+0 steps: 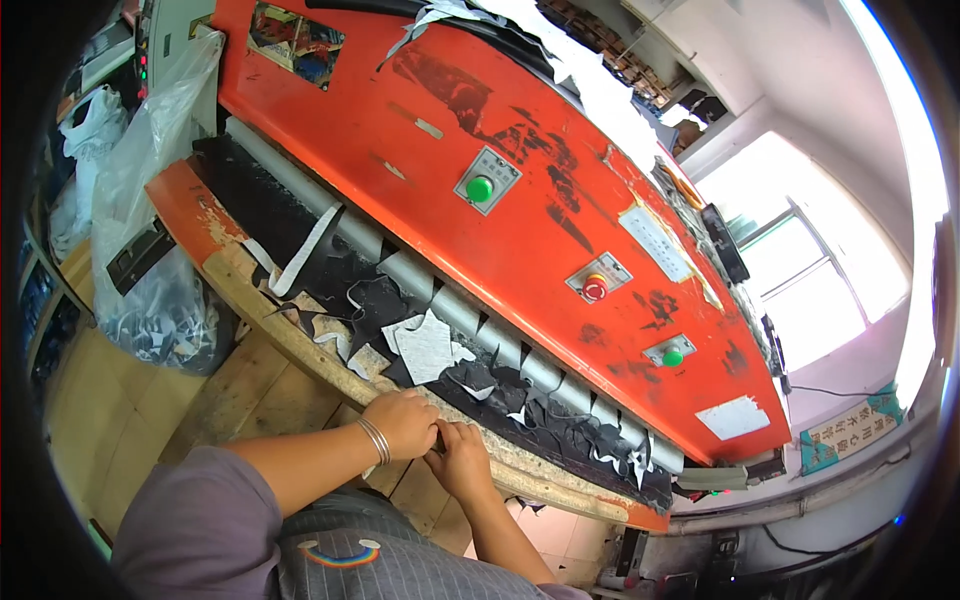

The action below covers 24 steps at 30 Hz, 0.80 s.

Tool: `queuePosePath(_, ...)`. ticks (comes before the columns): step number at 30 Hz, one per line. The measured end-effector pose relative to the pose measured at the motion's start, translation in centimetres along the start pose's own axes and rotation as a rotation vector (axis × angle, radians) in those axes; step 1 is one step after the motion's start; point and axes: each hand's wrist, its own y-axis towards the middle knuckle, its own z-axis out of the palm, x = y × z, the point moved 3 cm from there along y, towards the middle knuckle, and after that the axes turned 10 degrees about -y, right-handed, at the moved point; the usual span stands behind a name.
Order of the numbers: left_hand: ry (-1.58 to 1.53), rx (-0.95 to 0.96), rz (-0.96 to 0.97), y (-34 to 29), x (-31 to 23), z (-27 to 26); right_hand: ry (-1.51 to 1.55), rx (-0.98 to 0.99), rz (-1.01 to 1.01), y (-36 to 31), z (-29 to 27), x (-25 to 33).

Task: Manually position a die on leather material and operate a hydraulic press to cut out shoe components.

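My left hand [400, 423] is closed over the front edge of an orange machine's bed, fingers curled and a silver bangle [374, 441] on the wrist. Close by its right side, my right hand [463, 458] is closed too, thumb and fingers drawn together. Whatever they may pinch is hidden behind the fingers. Just beyond the left hand lie light grey fabric pieces [425, 348]. Black scraps [378, 300] are strewn along the bed's worn wooden front edge [300, 345], and a white strip [307, 250] curves up farther left.
A grey roller [400, 270] runs behind the scraps, under the orange panel [400, 150]. That panel carries a green button [480, 189], a red knob [595, 288] and another green button [673, 358]. A clear plastic bag [150, 270] of dark scraps hangs at left. Cloth lies on top.
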Motion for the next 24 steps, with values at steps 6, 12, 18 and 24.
queuePosePath(6,-0.039,0.058,-0.026,0.6,0.3,0.1,0.058,0.033,0.018,0.2,-0.4,-0.3)
queuePosePath(12,-0.11,0.701,-0.061,7.7,1.7,-4.2,0.311,0.526,-0.079,6.5,-4.5,-4.2)
queuePosePath(18,-0.419,0.111,-0.18,14.0,8.2,-4.3,0.074,-0.062,0.085,19.6,-6.0,-10.7)
queuePosePath(24,-0.648,-0.183,-0.323,19.0,14.3,-1.7,-0.264,0.025,0.298,28.8,-1.0,-14.6)
